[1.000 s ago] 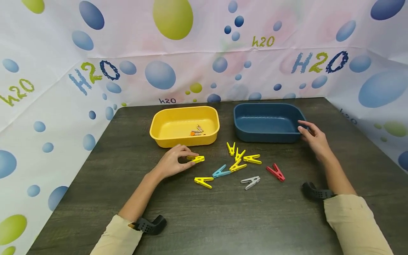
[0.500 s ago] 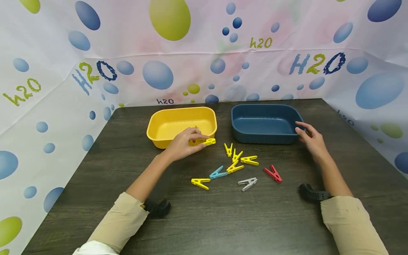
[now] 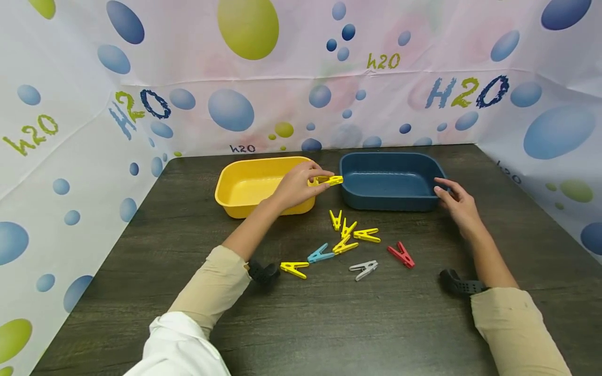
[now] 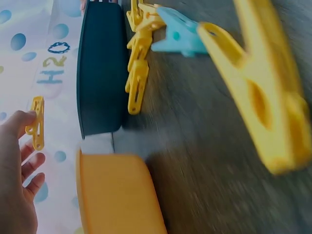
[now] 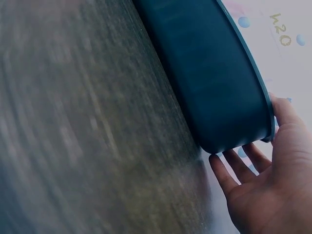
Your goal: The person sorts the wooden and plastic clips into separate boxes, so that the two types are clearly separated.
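My left hand [image 3: 300, 187] pinches a yellow clothespin [image 3: 333, 180] between thumb and fingertips, in the air above the gap between two bins. In the left wrist view that clothespin [image 4: 37, 122] is seen apart from both bins. My right hand [image 3: 463, 209] holds the right end of the dark blue bin [image 3: 390, 202]. The right wrist view has one digit at the bin's rim [image 5: 269, 109] and other fingers by its end wall. The inside of the blue bin shows no contents. Behind my left hand, part of the yellow bin [image 3: 240, 210] is hidden.
Several yellow clothespins [image 3: 345, 244] lie in front of the bins. Among them are a light blue clothespin [image 3: 320, 254], a grey one [image 3: 364, 269] and a red one [image 3: 402, 255]. A printed sheet [image 3: 282, 78] rises behind the dark wooden table [image 3: 329, 324].
My left hand has carried the yellow clothespin up and rightward, from in front of the yellow bin to near the blue bin's left edge. The right hand has stayed at the blue bin.
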